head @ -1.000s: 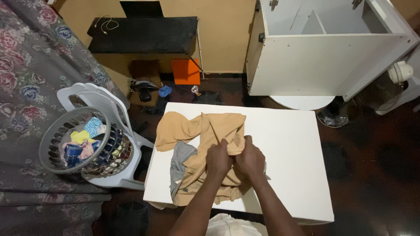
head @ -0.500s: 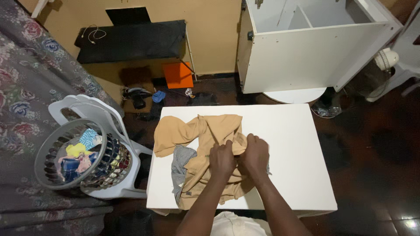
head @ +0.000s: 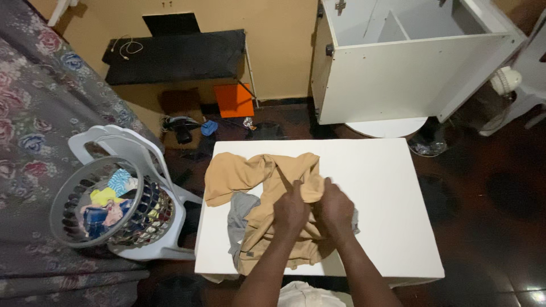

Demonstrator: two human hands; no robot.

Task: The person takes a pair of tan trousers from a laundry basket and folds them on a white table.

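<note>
Tan cotton garment (head: 267,187), crumpled mid-desk over a grey striped cloth (head: 239,213) mostly hidden beneath; left hand (head: 291,209) and right hand (head: 335,207) each close their grip on a bunched fold, fingertips buried in fabric. White rectangular desk (head: 392,193); left of it, a grey plastic laundry basket (head: 99,202) of coloured clothes on a white plastic chair (head: 133,145). Dark floor (head: 489,193), white open cabinet (head: 409,62) behind, floral bedspread (head: 34,102) cut off at left.

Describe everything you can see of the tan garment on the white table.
The tan garment is soft, plain cloth, crumpled and partly folded, with one sleeve spread to the left. It lies on the white table, over a grey striped cloth. The left hand and right hand both grip its bunched middle.
</note>
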